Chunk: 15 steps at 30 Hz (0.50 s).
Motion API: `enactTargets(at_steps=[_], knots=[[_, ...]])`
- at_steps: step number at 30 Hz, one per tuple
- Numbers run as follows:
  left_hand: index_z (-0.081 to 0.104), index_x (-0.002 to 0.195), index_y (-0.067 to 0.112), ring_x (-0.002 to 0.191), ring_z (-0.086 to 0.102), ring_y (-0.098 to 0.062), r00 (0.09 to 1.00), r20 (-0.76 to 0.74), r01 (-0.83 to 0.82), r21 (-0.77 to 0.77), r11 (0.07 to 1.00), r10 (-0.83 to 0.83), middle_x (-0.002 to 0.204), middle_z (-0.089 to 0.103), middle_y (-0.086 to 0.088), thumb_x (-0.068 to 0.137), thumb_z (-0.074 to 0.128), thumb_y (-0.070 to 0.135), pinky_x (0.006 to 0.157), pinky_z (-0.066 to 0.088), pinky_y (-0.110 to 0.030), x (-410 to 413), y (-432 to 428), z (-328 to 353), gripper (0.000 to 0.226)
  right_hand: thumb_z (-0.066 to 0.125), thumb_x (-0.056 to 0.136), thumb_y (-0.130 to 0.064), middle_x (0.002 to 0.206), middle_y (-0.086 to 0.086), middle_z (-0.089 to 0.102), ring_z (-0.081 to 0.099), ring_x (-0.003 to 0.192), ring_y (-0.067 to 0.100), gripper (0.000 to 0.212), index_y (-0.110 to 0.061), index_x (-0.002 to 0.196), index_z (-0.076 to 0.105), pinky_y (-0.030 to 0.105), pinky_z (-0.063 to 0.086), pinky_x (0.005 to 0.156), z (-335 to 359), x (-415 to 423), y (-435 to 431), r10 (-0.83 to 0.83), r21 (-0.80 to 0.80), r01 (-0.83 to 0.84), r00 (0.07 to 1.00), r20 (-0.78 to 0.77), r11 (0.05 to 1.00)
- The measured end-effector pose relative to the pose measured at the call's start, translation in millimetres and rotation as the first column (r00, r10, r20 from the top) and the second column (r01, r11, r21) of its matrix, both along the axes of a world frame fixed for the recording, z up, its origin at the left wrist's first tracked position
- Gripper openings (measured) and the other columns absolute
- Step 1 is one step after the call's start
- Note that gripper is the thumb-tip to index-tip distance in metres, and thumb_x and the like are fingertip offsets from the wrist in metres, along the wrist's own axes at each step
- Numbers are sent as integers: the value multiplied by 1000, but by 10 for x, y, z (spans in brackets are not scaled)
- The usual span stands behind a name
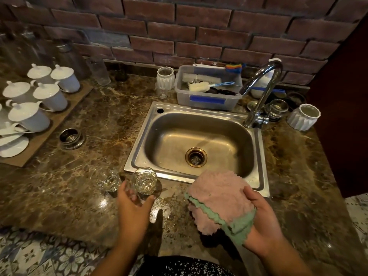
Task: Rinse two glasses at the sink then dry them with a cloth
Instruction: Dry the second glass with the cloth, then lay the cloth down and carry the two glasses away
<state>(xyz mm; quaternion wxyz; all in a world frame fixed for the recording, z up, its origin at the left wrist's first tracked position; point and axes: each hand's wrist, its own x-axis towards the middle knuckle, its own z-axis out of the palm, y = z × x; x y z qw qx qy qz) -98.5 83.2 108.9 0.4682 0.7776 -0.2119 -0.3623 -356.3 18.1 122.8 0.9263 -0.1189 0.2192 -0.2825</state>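
My left hand [133,206] grips a small clear glass [143,181], held tilted above the counter just in front of the sink's [139,136] near left corner. A second clear glass [110,182] stands on the marble counter right beside it, to the left. My right hand [262,222] holds a pink and green cloth [218,200], which lies spread over its palm above the sink's front rim. The steel basin holds nothing, and no water runs from the tap [262,90].
A plastic tub of brushes [209,90] stands behind the sink. White lidded cups [39,96] sit on a board at the left, and a steel ring [70,137] is set in the counter. White ribbed pots [303,116] and steel bowls stand by the tap.
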Motion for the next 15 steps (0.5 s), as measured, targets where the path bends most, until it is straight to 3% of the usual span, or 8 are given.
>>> enactTargets(at_steps=[2,3,4,5,7,9,12,15], knots=[[54,127,18,105,61,-30,1000,8,14,-45,999,-13,109,62,-7,95,64,7,78,51,-27,-244,-4,220,35,32,104,-43,157,25,30,28,147,39,60,-4,150,29,51,19,120,47,-23,-3,-1,24,1,1000,2,1000],[61,112,16,98,63,-32,997,-60,54,-43,998,-56,100,65,-10,98,60,12,75,51,-28,-327,-63,254,14,46,101,-39,154,27,35,34,144,42,60,-3,148,35,53,26,117,113,-20,-4,-16,16,16,1000,-12,1000],[65,103,12,97,65,-34,969,-217,112,-29,993,-116,100,69,-16,101,56,22,80,54,-34,-401,-171,265,13,63,93,-33,151,29,41,42,138,44,64,-2,145,43,55,34,113,174,-13,1,-40,1,40,998,-54,999],[67,101,6,102,67,-37,882,-445,172,4,985,-152,109,70,-23,101,54,35,88,54,-41,-443,-294,223,32,76,82,-27,147,30,45,49,133,46,71,-1,142,48,57,42,107,189,-1,-19,-67,6,68,996,-63,998],[66,115,1,124,60,-43,506,-850,317,29,948,-144,131,63,-23,92,52,64,111,43,-51,-506,-479,171,68,80,75,-20,142,33,49,54,126,48,81,0,145,45,58,46,103,182,9,-58,-45,30,46,999,-27,999],[62,134,3,134,50,-46,256,-954,401,-41,915,-155,144,54,-25,79,58,76,120,29,-56,-569,-554,86,91,77,77,-19,141,34,50,54,126,48,80,0,145,41,57,45,104,170,-1,-74,34,35,-33,999,-26,999],[53,144,5,140,42,-47,82,-966,466,-182,866,-247,149,46,-29,76,60,81,121,24,-59,-627,-518,84,102,86,67,-19,140,32,53,58,122,45,79,3,136,55,53,50,100,123,-81,-144,75,40,-70,989,-127,997],[52,143,1,133,50,-46,98,-954,443,-214,871,-284,144,51,-31,88,59,61,115,35,-57,-685,-455,63,82,92,58,-22,131,32,60,64,113,42,80,5,128,62,49,56,91,73,-191,-157,127,69,-115,968,-218,991]])
